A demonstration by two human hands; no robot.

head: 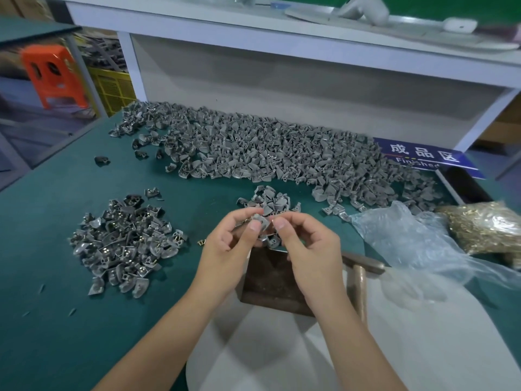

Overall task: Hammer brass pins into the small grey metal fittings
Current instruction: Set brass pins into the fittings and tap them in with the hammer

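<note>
My left hand (234, 235) and my right hand (304, 241) meet above a dark metal block (270, 280), both pinching one small grey fitting (261, 221). Whether a brass pin is in my right fingertips is too small to tell. A hammer (361, 275) lies to the right of the block, untouched. A small heap of grey fittings (270, 201) sits just beyond my hands. On the left lies a pile of fittings with brass pins in them (124, 244). A bag of brass pins (487, 230) rests at the far right.
A long heap of bare grey fittings (282, 153) runs along the back of the green table (56, 277). Clear plastic wrap (417, 241) spreads at the right. A blue sign (423, 158) lies at the back right. White shelving (282, 66) rises behind, and an orange stool (50, 71) stands at the left.
</note>
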